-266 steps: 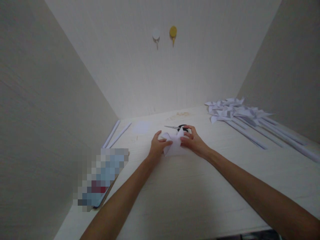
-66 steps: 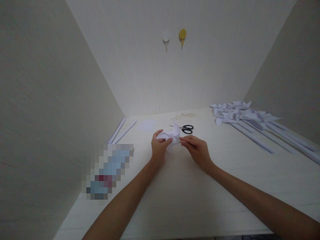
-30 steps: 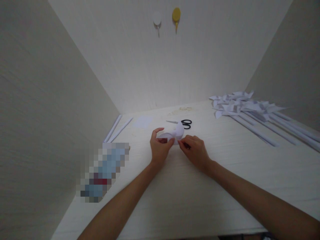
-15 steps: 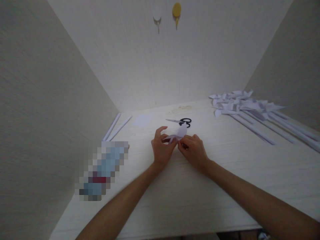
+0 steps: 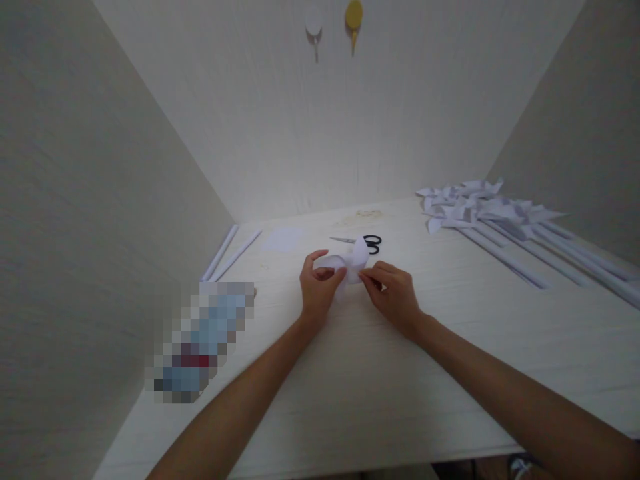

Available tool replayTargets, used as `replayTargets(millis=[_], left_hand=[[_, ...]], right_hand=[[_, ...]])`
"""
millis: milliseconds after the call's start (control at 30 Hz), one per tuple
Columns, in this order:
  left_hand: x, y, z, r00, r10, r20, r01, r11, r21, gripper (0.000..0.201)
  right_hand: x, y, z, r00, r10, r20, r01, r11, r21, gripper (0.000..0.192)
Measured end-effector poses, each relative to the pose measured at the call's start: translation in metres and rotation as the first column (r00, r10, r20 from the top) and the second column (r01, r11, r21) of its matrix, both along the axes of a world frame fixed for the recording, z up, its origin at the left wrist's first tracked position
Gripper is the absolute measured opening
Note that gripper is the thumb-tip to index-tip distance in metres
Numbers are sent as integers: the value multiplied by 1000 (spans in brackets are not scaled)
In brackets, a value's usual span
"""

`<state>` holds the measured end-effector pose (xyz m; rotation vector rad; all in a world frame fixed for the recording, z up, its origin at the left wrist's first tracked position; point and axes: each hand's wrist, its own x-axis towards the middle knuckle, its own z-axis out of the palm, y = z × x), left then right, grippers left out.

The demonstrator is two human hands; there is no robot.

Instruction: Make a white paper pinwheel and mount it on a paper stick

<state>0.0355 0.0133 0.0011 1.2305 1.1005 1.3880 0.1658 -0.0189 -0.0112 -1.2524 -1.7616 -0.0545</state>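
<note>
Between my hands is a white paper pinwheel head with curved blades, held a little above the table. My left hand grips it from the left, thumb pressed at its middle and fingers behind. With thumb and forefinger together, my right hand pinches the lower right blade's edge. Just beyond the pinwheel lies a pair of scissors with black handles, blades pointing left; the paper hides a little of it.
At the right lies a pile of paper pinwheels on rolled paper sticks. Two more paper rolls and a square paper sheet lie at the left. Nearer is a pixelated object. Two hooks, one yellow, are on the back wall.
The pinwheel head has turned and its blades now show more spread out. My right hand has shifted slightly right, from the paper's middle to its edge. My left hand keeps its grip.
</note>
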Motion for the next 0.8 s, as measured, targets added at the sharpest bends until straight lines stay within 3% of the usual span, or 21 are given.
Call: replayTargets(millis=[167, 533, 800], left_hand=[[0, 2, 0, 998, -27, 49, 28, 999, -24, 50], [-1, 2, 2, 999, -46, -25, 45, 999, -30, 58], [-2, 3, 0, 999, -50, 4, 50, 998, -49, 56]], right_hand=[[2, 1, 1, 1000, 5, -18, -5, 1000, -3, 19], [3, 3, -2, 999, 5, -33, -6, 1000, -19, 18], [4, 2, -2, 999, 10, -40, -10, 1000, -22, 19]])
